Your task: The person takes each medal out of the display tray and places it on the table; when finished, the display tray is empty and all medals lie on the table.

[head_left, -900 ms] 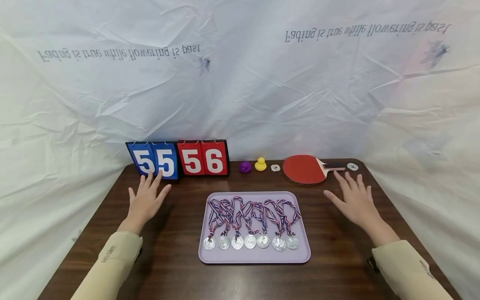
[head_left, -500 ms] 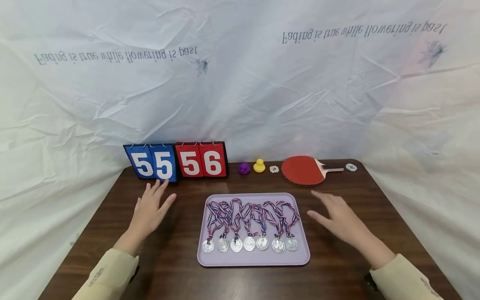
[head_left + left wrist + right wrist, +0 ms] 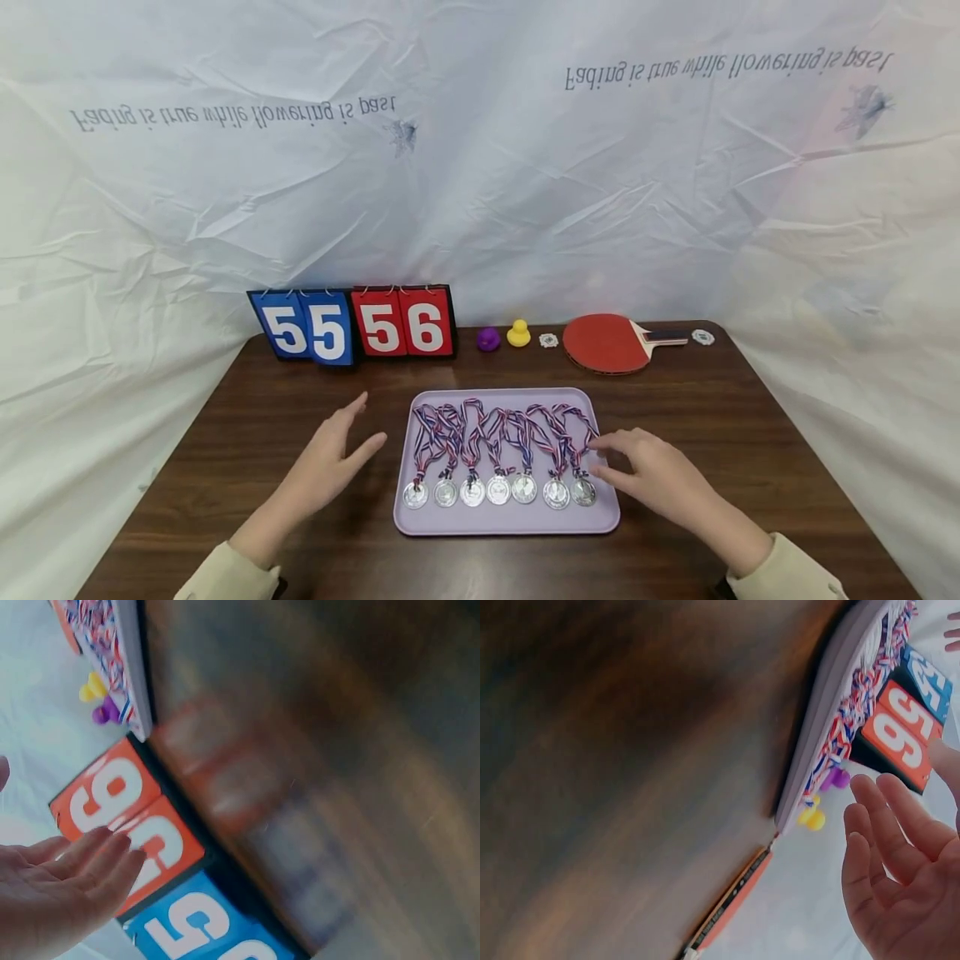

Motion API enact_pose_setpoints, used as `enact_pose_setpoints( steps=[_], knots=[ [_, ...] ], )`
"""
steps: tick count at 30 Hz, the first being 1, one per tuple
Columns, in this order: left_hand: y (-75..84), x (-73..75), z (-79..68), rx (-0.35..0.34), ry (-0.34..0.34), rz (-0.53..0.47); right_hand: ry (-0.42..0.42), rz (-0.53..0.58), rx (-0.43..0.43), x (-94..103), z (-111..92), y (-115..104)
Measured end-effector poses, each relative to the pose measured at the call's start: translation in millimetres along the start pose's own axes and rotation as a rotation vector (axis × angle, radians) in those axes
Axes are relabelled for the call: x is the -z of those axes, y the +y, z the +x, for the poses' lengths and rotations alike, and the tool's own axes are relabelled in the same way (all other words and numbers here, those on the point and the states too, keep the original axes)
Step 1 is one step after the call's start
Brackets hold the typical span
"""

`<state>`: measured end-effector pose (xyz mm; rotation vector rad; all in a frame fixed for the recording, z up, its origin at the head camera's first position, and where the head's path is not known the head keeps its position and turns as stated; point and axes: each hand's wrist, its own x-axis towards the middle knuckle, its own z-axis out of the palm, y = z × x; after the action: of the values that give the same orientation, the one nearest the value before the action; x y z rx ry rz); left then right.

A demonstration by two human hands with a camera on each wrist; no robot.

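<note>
Several silver medals (image 3: 498,489) with red, white and blue ribbons (image 3: 474,433) lie in a row on a pale purple tray (image 3: 506,522). My right hand (image 3: 660,475) reaches over the tray's right edge, fingertips close to the rightmost ribbon and medal; whether they touch cannot be told. Left of the tray, my left hand (image 3: 322,467) hovers above the table with its fingers extended and nothing in it. The left wrist view shows the left hand (image 3: 67,889) with loose fingers. In the right wrist view the right hand (image 3: 907,862) has gently bent fingers and an unfilled palm.
Along the table's back edge stand a flip scoreboard (image 3: 352,325) reading 55 and 56, a purple duck (image 3: 488,339), a yellow duck (image 3: 518,333), a white chip (image 3: 549,340), a red table tennis paddle (image 3: 607,343) and another chip (image 3: 702,337). White sheeting (image 3: 480,167) hangs around the table.
Both hands have come nearer and inward from the back of the table. The right has moved from beside the paddle to the tray's right edge, the left from the scoreboard toward the tray's left side.
</note>
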<state>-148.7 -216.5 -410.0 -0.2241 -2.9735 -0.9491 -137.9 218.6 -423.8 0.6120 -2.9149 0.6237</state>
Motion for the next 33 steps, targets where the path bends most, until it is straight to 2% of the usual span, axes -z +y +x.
enact_pose_setpoints(
  steps=[7,9,14,20,27,33],
  knots=[
    [-4.0,-20.5,-14.7,-0.014,-0.041,-0.037,-0.123,0.304,-0.011,-6.8,-2.6,4.7],
    [-5.0,-25.6,-17.2,-0.008,-0.051,-0.05,-0.139,0.339,-0.018,-7.0,-2.9,5.5],
    [-8.0,-35.3,-19.3,-0.064,-0.075,-0.094,-0.146,0.366,-0.035,-9.5,-3.8,7.0],
    [-10.2,-38.8,-21.3,-0.137,-0.141,-0.147,-0.149,0.387,-0.059,-15.5,-3.9,7.5],
    [-12.1,-40.7,-20.0,-0.145,-0.216,-0.195,-0.131,0.357,-0.097,-20.4,-2.7,5.0],
    [-15.9,-44.9,-18.4,-0.182,-0.237,-0.227,-0.13,0.337,-0.133,-22.9,-0.7,6.5]
  ],
)
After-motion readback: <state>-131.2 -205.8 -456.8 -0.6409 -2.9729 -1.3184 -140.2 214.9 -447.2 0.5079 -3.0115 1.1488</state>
